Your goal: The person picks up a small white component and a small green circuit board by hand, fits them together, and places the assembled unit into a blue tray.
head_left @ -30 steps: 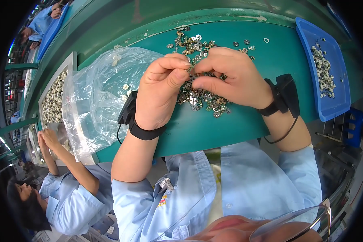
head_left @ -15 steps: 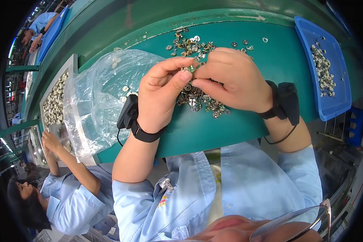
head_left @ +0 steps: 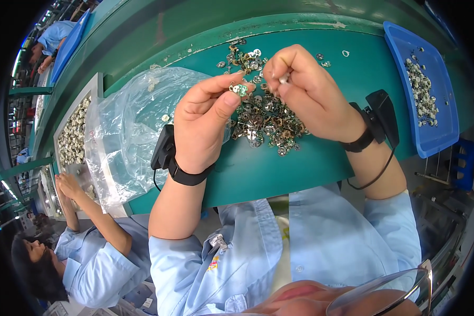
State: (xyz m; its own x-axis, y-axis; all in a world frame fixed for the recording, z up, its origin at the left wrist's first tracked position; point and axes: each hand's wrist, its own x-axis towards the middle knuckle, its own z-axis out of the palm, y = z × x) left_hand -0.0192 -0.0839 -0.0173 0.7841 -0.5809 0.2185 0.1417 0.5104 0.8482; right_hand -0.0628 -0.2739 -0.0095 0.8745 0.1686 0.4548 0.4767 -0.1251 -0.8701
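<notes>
My left hand (head_left: 201,121) pinches a small round metal-and-green part (head_left: 240,90) between thumb and forefinger, above the left side of a loose pile of small round metal parts (head_left: 268,126). My right hand (head_left: 318,97) is closed in a pinch over the pile's right side, apart from the left hand. A pale speck shows at its fingertips; whether it is a small piece or a fingernail is hard to make out. More metal parts (head_left: 247,59) lie scattered on the green tabletop (head_left: 310,171) beyond my hands.
A clear plastic bag (head_left: 137,116) lies to my left, beside a tray (head_left: 97,100) of pale small parts. At the far right a blue tray (head_left: 442,134) holds several more. A co-worker's hands (head_left: 68,187) are at the left tray. A raised green edge (head_left: 205,31) bounds the back.
My right hand has drawn away from my left, up and to the right. My left hand has shifted slightly left, still pinching the small part, which now shows more fully.
</notes>
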